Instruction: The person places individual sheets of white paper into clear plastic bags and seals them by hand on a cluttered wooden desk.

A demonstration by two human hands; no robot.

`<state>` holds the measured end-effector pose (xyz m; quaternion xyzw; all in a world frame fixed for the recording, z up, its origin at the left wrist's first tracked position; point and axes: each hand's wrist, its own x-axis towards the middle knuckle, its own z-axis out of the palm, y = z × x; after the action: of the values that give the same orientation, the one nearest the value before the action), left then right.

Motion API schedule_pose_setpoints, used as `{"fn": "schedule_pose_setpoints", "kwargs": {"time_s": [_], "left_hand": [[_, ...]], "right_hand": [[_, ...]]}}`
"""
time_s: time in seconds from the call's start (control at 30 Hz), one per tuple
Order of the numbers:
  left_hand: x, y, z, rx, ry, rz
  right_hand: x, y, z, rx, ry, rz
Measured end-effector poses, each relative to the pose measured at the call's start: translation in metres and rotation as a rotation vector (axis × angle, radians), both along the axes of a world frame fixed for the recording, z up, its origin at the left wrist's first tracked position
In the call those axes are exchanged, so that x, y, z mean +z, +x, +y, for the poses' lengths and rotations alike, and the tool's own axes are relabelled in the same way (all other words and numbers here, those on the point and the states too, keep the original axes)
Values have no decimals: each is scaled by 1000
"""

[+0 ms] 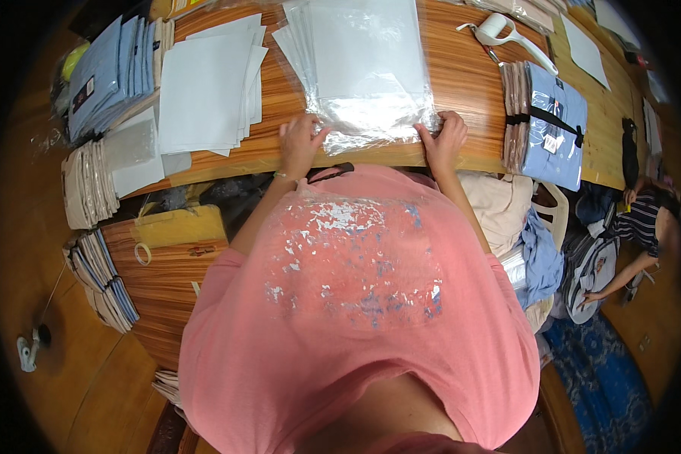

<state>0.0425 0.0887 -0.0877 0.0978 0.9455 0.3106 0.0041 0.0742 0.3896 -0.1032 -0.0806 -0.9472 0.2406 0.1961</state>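
Observation:
A clear plastic bag (371, 129) lies flat on the wood-grain table before me, its crinkled lower edge toward my body. White sheets (367, 49) show in or beneath the plastic, and more fan out at its left. At the bag's near left corner, my left hand (301, 142) has thumb and fingers closed on the edge. My right hand (444, 141) grips the near right corner in the same way, thumb inward. How many layers of plastic are between the fingers cannot be made out.
Left of the bag lies a stack of white sheets (208, 94), then bagged blue garments (110, 76). To the right are a tied bundle of bagged garments (548, 125) and a white tape dispenser (507, 34). A person (643, 227) handles clothes at far right.

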Motion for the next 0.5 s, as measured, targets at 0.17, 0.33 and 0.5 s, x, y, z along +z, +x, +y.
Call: {"fn": "schedule_pose_setpoints", "kwargs": {"time_s": [0.17,0.33,0.5], "left_hand": [[9,-6,0,22,68,140],[56,-15,37,-545,327,-361],[24,-6,70,-42,1103,-871]], "right_hand": [[5,-6,15,78,-103,-26],[65,-39,-21,435,211,102],[46,-81,-50,444,74,-124]]}}
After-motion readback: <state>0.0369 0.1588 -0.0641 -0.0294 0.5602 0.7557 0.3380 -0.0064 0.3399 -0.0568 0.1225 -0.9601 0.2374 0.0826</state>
